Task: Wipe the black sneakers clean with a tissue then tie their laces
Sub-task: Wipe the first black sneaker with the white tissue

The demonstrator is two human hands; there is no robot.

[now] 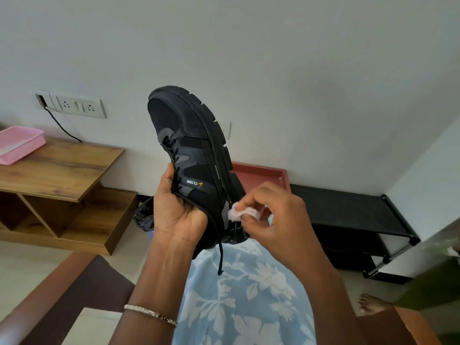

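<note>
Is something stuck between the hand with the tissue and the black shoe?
Nothing visible is. The right hand pinches the tissue, which seems to touch the black sneaker near its heel. The left hand grips the sneaker at its opening, away from the tissue.

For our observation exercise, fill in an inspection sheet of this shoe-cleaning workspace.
Surface: no worktop in use; black sneaker held above a lap in blue floral cloth.
Job's things: sneaker toe-up, one lace hanging loose; tissue crumpled against its heel side.
Clutter: pink tray on wooden shelf unit; red tray on black rack.
Hands: left hand grips sneaker's collar; right hand pinches tissue.
Cables: black cable runs down from wall socket.
Surroundings: white walls, pale floor.
</note>
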